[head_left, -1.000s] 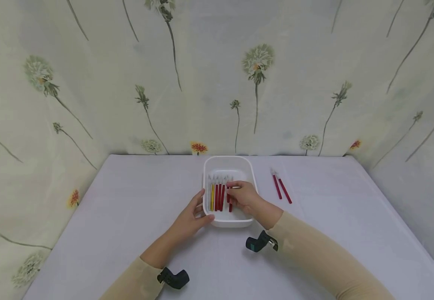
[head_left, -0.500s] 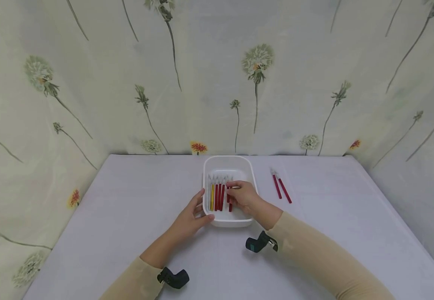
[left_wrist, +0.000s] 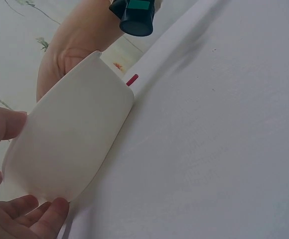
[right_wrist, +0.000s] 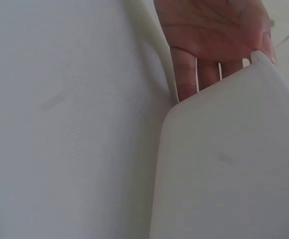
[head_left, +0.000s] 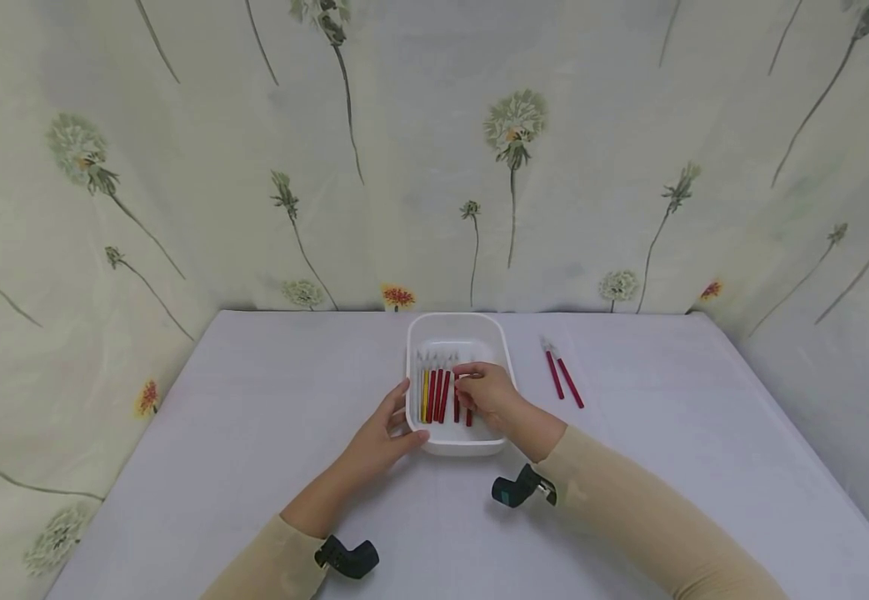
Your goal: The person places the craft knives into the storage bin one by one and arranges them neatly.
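Observation:
A white plastic tray (head_left: 471,333) stands near the middle of the table. In the head view my left hand (head_left: 383,435) holds the tray's near-left corner, fingers on the side wall and thumb at the front. Inside lies a row of slim pen-like tools with pale, clear tips: several red ones (head_left: 439,396), a yellow one (head_left: 425,396) and a clear one at the left. My right hand (head_left: 490,392) reaches over the right rim and pinches a red pen-like tool (head_left: 456,408). Another red one (head_left: 469,418) shows partly under its fingers. The tray wall hides the right fingertips in the right wrist view.
Two loose red pen-like tools (head_left: 565,377) lie on the white-covered table (head_left: 254,400), right of the tray. A flower-printed curtain (head_left: 404,150) hangs behind the table and along its sides. Dark cameras (head_left: 347,557) sit on both wrists.
The red tool under the right fingers now reaches lower in the tray, and the one beside it has shifted right. Both hands stay in nearly the same place.

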A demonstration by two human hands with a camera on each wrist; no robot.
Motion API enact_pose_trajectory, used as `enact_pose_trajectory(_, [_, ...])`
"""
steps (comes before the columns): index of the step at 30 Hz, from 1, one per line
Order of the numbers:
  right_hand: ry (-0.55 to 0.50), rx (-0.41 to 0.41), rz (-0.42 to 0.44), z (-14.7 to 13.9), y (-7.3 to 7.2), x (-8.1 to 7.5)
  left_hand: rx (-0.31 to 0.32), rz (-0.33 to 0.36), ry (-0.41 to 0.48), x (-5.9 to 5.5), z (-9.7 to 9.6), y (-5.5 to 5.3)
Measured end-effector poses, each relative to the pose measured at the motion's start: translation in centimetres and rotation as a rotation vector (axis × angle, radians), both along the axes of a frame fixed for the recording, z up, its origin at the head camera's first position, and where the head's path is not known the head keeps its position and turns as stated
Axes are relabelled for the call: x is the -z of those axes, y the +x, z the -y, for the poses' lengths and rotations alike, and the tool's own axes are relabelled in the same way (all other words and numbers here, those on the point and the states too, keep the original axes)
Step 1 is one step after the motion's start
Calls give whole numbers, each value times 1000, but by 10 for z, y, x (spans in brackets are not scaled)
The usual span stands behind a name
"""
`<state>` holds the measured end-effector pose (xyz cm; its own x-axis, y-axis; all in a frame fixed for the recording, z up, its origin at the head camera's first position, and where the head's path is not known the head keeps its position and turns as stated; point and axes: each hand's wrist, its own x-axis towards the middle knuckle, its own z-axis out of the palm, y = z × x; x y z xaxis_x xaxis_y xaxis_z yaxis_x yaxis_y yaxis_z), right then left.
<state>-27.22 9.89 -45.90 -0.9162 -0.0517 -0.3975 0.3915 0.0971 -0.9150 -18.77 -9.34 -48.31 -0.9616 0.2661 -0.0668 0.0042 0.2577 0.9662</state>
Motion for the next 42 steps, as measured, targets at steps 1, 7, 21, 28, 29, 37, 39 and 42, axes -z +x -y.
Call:
enact_pose_trajectory(1, [-8,-1,0,0,0,0,2,-1,0,0,0,0])
enact_pose_trajectory(7, [-86,-19,5,-2,1,-4,3,7,7,1,0,-1])
enact_pose_trajectory(21, [4,-111,-63,-26,10,-44,-3,12,1,2,0,0])
enact_pose_trajectory(28, [38,-164,-128,-44,14,-57,-7,7,-10,1,0,0])
enact_pose_trajectory(29, [45,-172,-137,-47,15,-58,-5,5,-8,1,0,0])
enact_pose_trajectory(37, [98,-217,-162,-74,17,-63,-2,1,10,2,0,0])
enact_pose_trajectory(39, [118,-216,-165,-82,15,-62,-7,-3,-1,1,-1,1])
enact_pose_trajectory(42, [146,-221,-170,-94,13,-59,-15,-6,-14,1,-1,1])
